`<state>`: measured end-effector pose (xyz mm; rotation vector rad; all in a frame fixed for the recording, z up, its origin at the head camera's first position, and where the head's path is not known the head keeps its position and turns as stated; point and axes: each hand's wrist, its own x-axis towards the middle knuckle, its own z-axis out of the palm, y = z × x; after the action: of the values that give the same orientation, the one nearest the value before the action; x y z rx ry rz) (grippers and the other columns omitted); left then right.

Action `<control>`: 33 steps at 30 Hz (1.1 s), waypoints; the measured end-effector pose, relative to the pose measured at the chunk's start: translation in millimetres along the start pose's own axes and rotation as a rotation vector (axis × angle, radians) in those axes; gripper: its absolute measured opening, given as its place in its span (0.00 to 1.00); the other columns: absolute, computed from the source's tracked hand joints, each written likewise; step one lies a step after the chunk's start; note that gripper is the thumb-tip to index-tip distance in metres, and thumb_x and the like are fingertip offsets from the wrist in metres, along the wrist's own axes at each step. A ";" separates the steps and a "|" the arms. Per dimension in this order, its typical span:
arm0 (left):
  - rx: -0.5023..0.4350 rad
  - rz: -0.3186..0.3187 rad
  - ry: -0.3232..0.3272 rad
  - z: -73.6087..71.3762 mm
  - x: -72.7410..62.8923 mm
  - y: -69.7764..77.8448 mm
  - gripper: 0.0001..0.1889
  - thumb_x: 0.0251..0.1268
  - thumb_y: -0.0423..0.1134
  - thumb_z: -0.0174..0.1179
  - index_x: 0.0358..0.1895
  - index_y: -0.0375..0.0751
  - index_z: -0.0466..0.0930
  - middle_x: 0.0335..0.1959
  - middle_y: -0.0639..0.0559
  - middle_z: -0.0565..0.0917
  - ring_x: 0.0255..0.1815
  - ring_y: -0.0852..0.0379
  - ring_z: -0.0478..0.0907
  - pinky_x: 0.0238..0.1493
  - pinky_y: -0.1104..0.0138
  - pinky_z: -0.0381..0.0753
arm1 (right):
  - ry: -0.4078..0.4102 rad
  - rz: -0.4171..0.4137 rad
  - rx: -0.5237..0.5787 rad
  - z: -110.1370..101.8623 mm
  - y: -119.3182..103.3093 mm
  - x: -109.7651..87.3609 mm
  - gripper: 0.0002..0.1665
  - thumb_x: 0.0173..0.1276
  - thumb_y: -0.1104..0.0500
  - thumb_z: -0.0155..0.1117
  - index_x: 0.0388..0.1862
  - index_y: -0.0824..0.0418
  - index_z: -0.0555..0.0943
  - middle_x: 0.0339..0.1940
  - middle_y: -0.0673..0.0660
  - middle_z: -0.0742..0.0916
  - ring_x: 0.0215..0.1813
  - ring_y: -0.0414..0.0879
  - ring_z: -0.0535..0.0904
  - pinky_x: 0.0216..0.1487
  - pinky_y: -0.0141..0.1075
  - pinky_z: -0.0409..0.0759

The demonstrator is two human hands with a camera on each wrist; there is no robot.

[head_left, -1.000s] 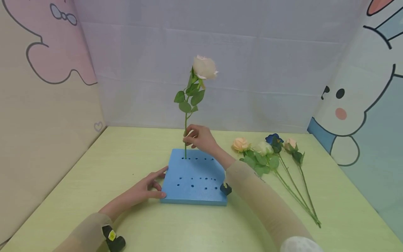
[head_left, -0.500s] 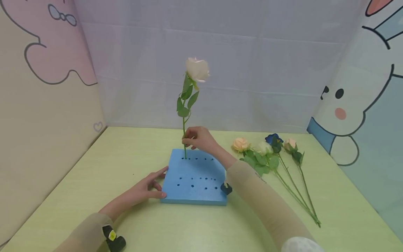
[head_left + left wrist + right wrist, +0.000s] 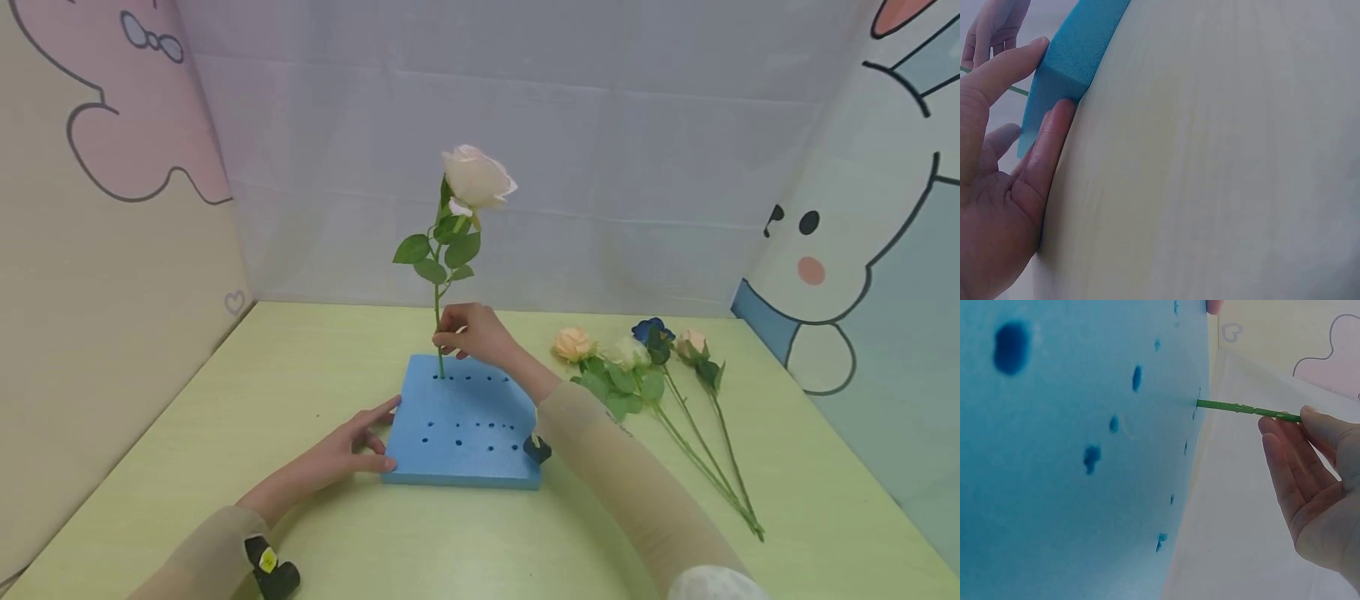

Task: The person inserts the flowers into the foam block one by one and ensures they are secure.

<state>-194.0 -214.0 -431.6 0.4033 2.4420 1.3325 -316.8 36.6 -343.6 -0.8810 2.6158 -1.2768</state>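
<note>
In the head view, a white rose [image 3: 480, 177] with green leaves stands nearly upright over the back left of a blue board [image 3: 472, 462] dotted with holes. My right hand [image 3: 476, 332] pinches its stem low down between thumb and fingers. The right wrist view shows the green stem's [image 3: 1235, 408] lower end meeting the board in the back row of holes; how deep it goes is hidden. My left hand [image 3: 360, 442] touches the board's left side, thumb at the front corner. Its fingers [image 3: 1052, 134] lie fairly straight along the board's edge in the left wrist view.
Several loose roses lie right of the board: an orange one [image 3: 573, 343], a cream one [image 3: 628, 353], a blue one [image 3: 652, 330] and a pale pink one [image 3: 691, 343]. Their stems run toward the front right of the table [image 3: 450, 542]. Printed cloth walls enclose the back and sides.
The rose has turned about its stem, bloom and leaves swinging round, and sits slightly lower. My right hand has shifted a little left and down. My left hand and the board have stayed put.
</note>
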 end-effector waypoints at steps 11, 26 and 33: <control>-0.008 -0.014 0.003 1.1 -1.4 3.1 0.48 0.61 0.48 0.68 0.80 0.59 0.48 0.74 0.40 0.63 0.49 0.54 0.74 0.54 0.60 0.69 | -0.071 -0.011 0.000 -1.3 -1.3 2.8 0.07 0.69 0.60 0.65 0.34 0.62 0.78 0.38 0.60 0.89 0.44 0.59 0.88 0.36 0.39 0.86; 0.000 -0.025 0.004 0.3 -1.1 4.6 0.47 0.61 0.49 0.68 0.80 0.59 0.48 0.74 0.41 0.63 0.49 0.55 0.74 0.54 0.60 0.69 | -0.055 0.004 -0.026 1.5 -1.6 5.0 0.09 0.69 0.59 0.66 0.33 0.63 0.77 0.37 0.61 0.90 0.42 0.59 0.88 0.40 0.45 0.86; 0.013 -0.047 0.001 -0.6 0.6 3.6 0.48 0.60 0.50 0.68 0.80 0.60 0.48 0.74 0.41 0.63 0.49 0.55 0.74 0.54 0.60 0.69 | -0.021 -0.007 -0.013 3.7 3.3 3.5 0.08 0.68 0.61 0.67 0.31 0.63 0.77 0.36 0.60 0.90 0.40 0.57 0.88 0.32 0.33 0.84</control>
<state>-194.5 -212.4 -428.3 0.3459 2.4465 1.2984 -320.0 33.8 -348.0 -0.9006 2.6104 -1.2469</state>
